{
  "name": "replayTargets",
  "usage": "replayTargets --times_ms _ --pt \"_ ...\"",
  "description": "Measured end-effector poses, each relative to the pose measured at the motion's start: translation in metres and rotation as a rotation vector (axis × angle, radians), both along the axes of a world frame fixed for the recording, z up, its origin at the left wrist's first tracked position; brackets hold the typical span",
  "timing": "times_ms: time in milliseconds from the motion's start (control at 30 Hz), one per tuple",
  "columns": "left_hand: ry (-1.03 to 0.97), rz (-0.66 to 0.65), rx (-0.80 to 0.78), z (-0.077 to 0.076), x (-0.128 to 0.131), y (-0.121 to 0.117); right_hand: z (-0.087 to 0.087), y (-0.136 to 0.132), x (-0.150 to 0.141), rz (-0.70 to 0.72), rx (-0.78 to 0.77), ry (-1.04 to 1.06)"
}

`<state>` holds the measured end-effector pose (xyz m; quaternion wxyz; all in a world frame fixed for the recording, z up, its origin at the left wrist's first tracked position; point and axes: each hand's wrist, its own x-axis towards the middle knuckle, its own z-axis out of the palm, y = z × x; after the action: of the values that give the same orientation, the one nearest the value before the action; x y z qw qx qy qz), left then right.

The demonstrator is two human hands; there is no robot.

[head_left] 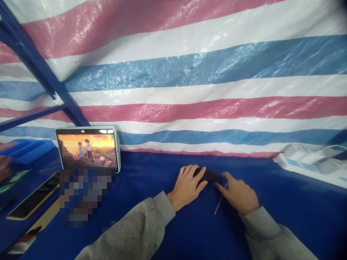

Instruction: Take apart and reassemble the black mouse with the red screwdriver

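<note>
A dark, rounded object that looks like a computer mouse [208,176] lies on the blue table surface. My left hand [187,184] rests over its left end, the thumb along the near side and the fingers across the top, gripping it against the table. Just to the right is my right hand [240,195], thumb and index finger around the clear handle of a small screwdriver [219,203]. Its red collar and thin metal shaft point down toward the table, away from the mouse. The other fingers of the right hand are curled and partly hidden.
A tablet [88,150] playing a cartoon stands at the back left, with a phone [35,196] before it. Farther left are a blue tray [32,150] and another person's hand [4,168]. White power strips [311,162] lie at the right. Striped sheeting [189,72] hangs behind.
</note>
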<state>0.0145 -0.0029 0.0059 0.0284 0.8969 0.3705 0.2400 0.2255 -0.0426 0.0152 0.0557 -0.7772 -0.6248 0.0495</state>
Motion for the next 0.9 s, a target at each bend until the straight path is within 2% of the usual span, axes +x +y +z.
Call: replayTargets --times_ms 67,133,200,300,367,433,533,667,900 --pt "-0.013 -0.004 0.016 -0.002 0.000 0.001 -0.001 0.003 0.002 0.008 0.054 0.034" --pt "-0.027 -0.025 0.042 -0.004 0.001 0.003 0.004 0.009 0.008 0.015 0.200 0.126" --pt "-0.034 -0.049 0.072 -0.008 0.001 0.004 0.017 0.015 0.011 -0.012 0.462 0.266" --pt "-0.045 -0.064 0.120 -0.013 0.002 0.007 0.040 0.020 0.003 -0.048 0.926 0.364" --pt "-0.051 -0.066 0.144 -0.017 0.002 0.008 0.047 0.020 -0.008 -0.011 1.110 0.410" --pt "-0.061 -0.067 0.166 -0.019 0.001 0.009 0.041 0.018 -0.018 0.084 1.201 0.355" --pt "-0.071 -0.078 0.189 -0.021 0.001 0.010 0.020 0.016 -0.023 0.293 1.190 0.338" --pt "-0.070 -0.101 0.199 -0.021 0.001 0.011 -0.001 0.014 -0.016 0.331 1.171 0.340" --pt "-0.066 -0.122 0.172 -0.019 0.001 0.009 0.001 0.015 -0.014 0.334 1.127 0.389"
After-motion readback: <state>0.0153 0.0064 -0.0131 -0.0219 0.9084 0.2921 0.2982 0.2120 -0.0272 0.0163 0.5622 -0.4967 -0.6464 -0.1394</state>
